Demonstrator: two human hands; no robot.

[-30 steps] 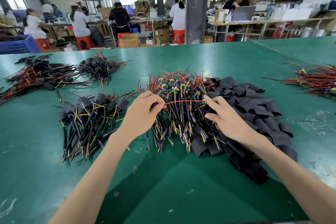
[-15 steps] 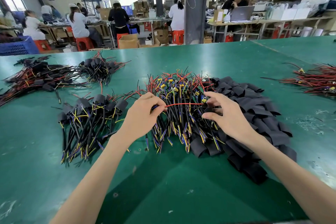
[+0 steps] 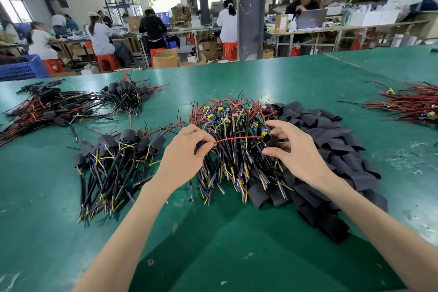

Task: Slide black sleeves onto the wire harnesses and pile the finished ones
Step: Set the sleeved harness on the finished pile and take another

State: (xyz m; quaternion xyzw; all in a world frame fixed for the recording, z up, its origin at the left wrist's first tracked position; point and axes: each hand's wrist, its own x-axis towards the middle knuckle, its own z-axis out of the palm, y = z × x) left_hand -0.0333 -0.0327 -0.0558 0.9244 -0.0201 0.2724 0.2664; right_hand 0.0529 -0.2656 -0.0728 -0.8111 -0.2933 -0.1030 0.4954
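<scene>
My left hand (image 3: 187, 153) pinches the loose wire ends of one harness; its red wire (image 3: 239, 138) stretches taut to the right, above the heap of bare harnesses (image 3: 233, 166). My right hand (image 3: 299, 150) curls thumb and fingers round a small black sleeve (image 3: 268, 138) at the connector end of that red wire. The heap of flat black sleeves (image 3: 339, 154) lies under and to the right of that hand. A pile of sleeved harnesses (image 3: 111, 163) lies left of my left hand.
Everything sits on a green table (image 3: 213, 244). More sleeved harnesses lie at the far left (image 3: 47, 106) and back left (image 3: 129, 95). A red-wire bundle (image 3: 412, 106) lies at the right edge. Several people work at benches behind a pillar (image 3: 251, 7).
My right hand went from fingers laid straight on the heap to curled at the red wire's connector end. My left hand kept its pinch and barely moved.
</scene>
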